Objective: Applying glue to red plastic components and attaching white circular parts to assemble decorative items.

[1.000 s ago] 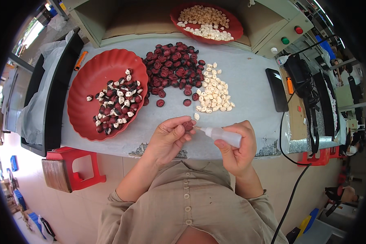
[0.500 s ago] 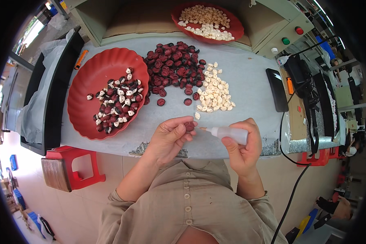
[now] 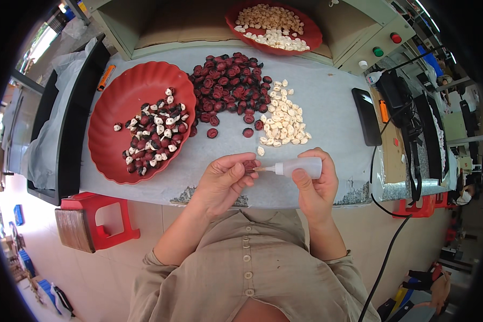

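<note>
Between the thumb and fingers of my left hand point(image 3: 224, 180) is a small dark red and black rounded piece point(image 3: 249, 165). My right hand point(image 3: 319, 185) grips a translucent white squeeze bottle point(image 3: 300, 167), lying level with its thin nozzle point(image 3: 263, 169) at the red piece. Beyond my hands lies a heap of similar dark red and black pieces point(image 3: 231, 83). To its right is a pile of small cream-coloured pieces point(image 3: 285, 118). A red scalloped bowl point(image 3: 107, 118) on the left holds red pieces joined with white ones.
A second red scalloped plate point(image 3: 314, 40) with cream and white pieces stands in a grey-green cabinet point(image 3: 354, 32) at the back. A black tray point(image 3: 72, 129) borders the left. On the right are a black phone point(image 3: 365, 115) and a black cable point(image 3: 386, 252). A red stool point(image 3: 121, 220) stands below.
My right hand has brought the squeeze bottle slightly left, so its nozzle tip now meets the red piece. My left hand keeps its hold almost unmoved.
</note>
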The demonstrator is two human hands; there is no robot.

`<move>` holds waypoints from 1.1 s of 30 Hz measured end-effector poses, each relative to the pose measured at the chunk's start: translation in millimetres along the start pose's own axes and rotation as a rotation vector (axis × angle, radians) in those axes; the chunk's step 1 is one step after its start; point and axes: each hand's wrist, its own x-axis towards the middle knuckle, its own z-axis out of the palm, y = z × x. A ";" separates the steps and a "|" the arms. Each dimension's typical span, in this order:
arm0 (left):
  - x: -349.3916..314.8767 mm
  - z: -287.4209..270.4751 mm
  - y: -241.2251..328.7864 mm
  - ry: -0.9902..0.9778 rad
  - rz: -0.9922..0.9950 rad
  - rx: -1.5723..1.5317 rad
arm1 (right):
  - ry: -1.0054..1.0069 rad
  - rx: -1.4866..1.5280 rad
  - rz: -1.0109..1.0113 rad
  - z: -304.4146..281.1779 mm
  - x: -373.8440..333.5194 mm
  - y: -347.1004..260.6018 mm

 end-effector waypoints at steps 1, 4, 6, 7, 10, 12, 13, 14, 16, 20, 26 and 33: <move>0.2 0.3 -0.1 -0.004 0.002 0.001 | 0.006 -0.009 -0.002 0.1 0.5 -0.7; -0.4 0.5 0.1 0.000 -0.003 0.004 | -0.043 -0.067 -0.007 -2.9 3.3 -5.4; -0.3 0.8 0.1 0.000 -0.005 0.009 | -0.070 -0.094 0.000 -5.2 6.6 -9.1; -0.3 0.9 0.1 -0.001 -0.006 0.014 | -0.098 -0.121 0.007 -6.3 8.4 -11.1; -0.1 0.9 -0.5 -0.002 -0.006 0.031 | -0.147 -0.223 0.012 -10.0 13.2 -17.3; -0.6 1.5 0.2 0.004 -0.011 0.038 | -0.171 -0.263 -0.009 -10.0 16.7 -21.5; -0.9 1.8 0.5 0.009 -0.017 0.044 | -0.195 -0.303 -0.030 -9.9 18.5 -23.8; -1.0 1.8 0.7 0.009 -0.016 0.044 | -0.196 -0.303 -0.030 -9.8 20.9 -26.8; -1.2 1.7 0.9 0.005 -0.012 0.049 | -0.260 -0.412 -0.065 -9.4 25.5 -31.1; -0.2 2.8 0.3 -0.006 -0.016 0.048 | -0.301 -0.434 -0.134 -10.7 29.8 -31.5; 0.1 2.2 0.5 -0.004 -0.016 0.052 | -0.301 -0.488 -0.111 -11.5 31.0 -34.2; -0.4 -0.6 -1.5 -0.025 0.050 -0.005 | 0.025 0.636 0.354 -45.4 23.3 -0.4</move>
